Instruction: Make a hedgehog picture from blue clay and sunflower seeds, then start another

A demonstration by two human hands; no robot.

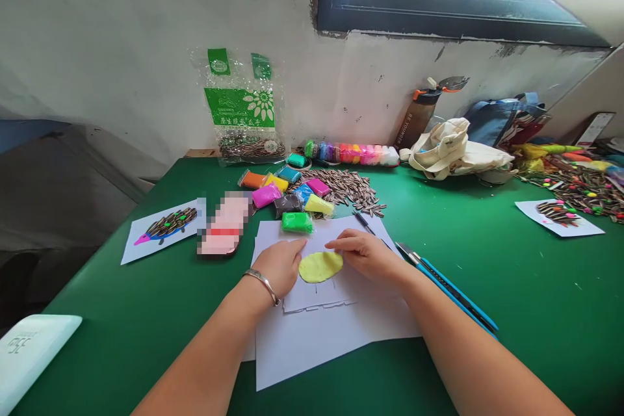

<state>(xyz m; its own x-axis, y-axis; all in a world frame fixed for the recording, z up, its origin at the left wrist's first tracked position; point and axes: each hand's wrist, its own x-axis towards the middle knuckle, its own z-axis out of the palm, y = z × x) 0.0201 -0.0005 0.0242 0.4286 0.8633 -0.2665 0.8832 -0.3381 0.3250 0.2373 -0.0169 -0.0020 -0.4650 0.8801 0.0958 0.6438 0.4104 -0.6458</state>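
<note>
A flattened yellow oval of modelling clay (320, 267) lies on a small white paper sheet (316, 299), which rests on larger white sheets (312, 351). Two short drawn lines show below the oval. Beside its left end, my left hand (280, 266) rests on the paper, index finger stretched out and nothing held. My right hand (365, 253) is at the oval's upper right, fingers bent and apart, fingertips close to its edge; I cannot tell whether they press it. A silver bracelet (263, 286) circles my left wrist.
Several clay packets (297, 222) lie ahead, before a heap of sunflower seeds (348, 188) and a seed bag (248, 110). A pen (364, 223) and blue utility knife (448, 286) lie right. Seed-covered hedgehog pictures (163, 227) flank the work. A blurred pink object (224, 224) is left.
</note>
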